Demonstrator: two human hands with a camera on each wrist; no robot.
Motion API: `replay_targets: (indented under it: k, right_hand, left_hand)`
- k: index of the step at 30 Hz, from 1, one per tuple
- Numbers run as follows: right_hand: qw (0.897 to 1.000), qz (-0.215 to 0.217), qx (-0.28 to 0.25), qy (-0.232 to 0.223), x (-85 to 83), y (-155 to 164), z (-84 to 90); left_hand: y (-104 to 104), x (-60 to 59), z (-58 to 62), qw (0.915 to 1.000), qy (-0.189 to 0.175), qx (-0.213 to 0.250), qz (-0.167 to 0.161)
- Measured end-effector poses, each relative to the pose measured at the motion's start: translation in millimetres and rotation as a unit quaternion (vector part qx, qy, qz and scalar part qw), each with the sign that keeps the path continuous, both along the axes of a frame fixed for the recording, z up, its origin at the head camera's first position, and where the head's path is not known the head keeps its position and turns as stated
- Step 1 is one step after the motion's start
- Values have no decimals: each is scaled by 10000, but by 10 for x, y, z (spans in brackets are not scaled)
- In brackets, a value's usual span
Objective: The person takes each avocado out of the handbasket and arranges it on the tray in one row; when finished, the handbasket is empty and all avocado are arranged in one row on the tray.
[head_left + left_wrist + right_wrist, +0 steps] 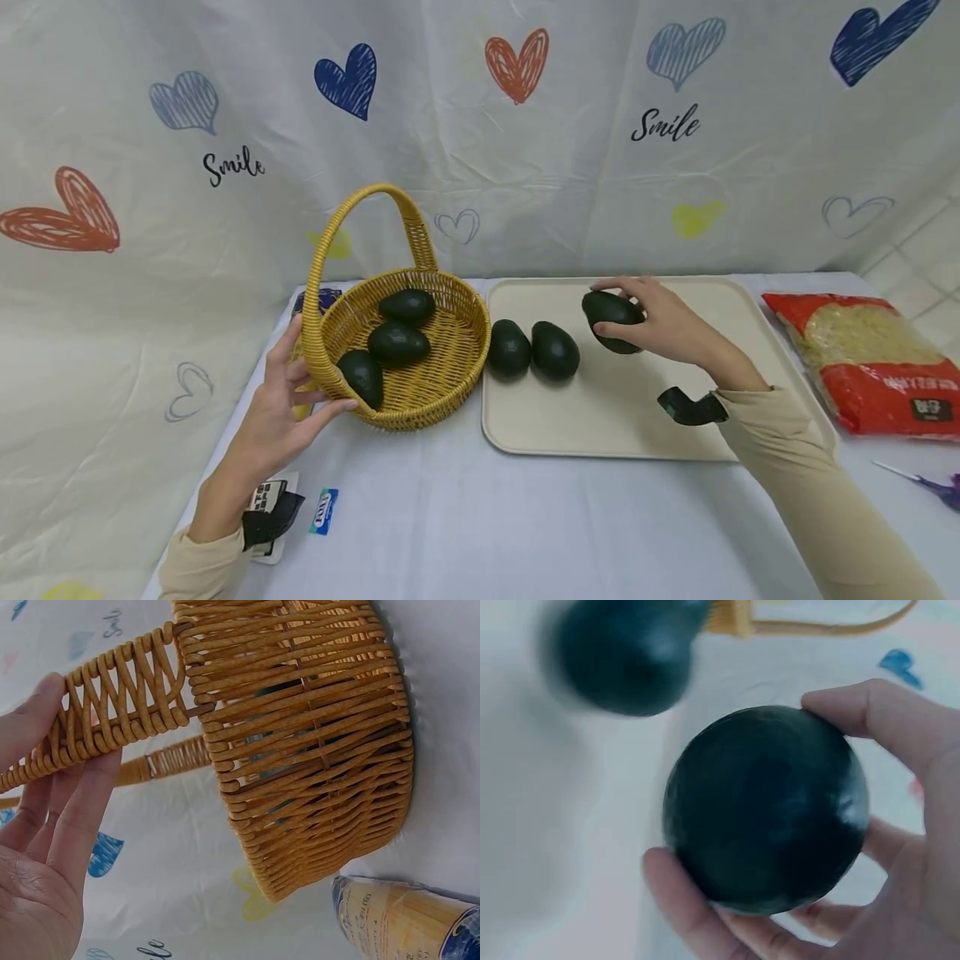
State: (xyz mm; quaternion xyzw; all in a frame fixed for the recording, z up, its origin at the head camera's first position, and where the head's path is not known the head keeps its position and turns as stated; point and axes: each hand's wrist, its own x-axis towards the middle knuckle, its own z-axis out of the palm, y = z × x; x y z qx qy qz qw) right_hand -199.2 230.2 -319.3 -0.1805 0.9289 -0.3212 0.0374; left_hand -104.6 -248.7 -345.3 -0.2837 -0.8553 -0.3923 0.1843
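A yellow wicker basket (pixel 457 333) stands left of centre, its tall handle arching up. My left hand (pixel 273 417) grips the handle near its lower end; in the left wrist view the thumb and fingers (pixel 79 817) lie on either side of the woven strip. Three dark green avocados (pixel 399 343) lie inside the basket. Over the beige tray (pixel 570 429), my right hand (pixel 667 325) holds another avocado (pixel 611 312), which fills the middle of the right wrist view. Two more avocados (pixel 555 350) rest side by side at the tray's left edge, next to the basket.
Right of the tray lies a red bag of pasta (pixel 873 367), with a purple-handled tool (pixel 933 487) in front. A small blue packet (pixel 323 511) lies near my left wrist. Beside the basket is a noodle package (pixel 405 922). Behind the table hangs a heart-printed cloth (pixel 570 167).
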Motion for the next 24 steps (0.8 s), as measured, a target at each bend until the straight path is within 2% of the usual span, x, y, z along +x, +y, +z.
replay_targets:
  k: [5, 9, 13, 16, 21, 24]
  right_hand:
    - [9971, -164, 63, -734, -46, 95, -317]
    - [9900, -330, -67, -1370, -49, 71, -460]
    - [9809, -439, -212, -1881, -20, 58, -432]
    - [9772, -312, -293, -2079, 0, 71, -353]
    - [9800, 119, -230, -1974, 11, 69, -268]
    - [9823, 177, -8, -1863, 2, 53, -261]
  left_hand:
    - [-17, -6, -3, 9999, -22, 110, -104]
    - [-20, -19, -5, 9996, -3, 185, -213]
    - [-16, -38, -5, 9990, 14, 260, -362]
    - [-18, -39, -8, 9989, 18, 276, -390]
    - [-30, -23, -9, 9993, 18, 227, -295]
    - [-35, -27, -14, 9993, 22, 233, -306]
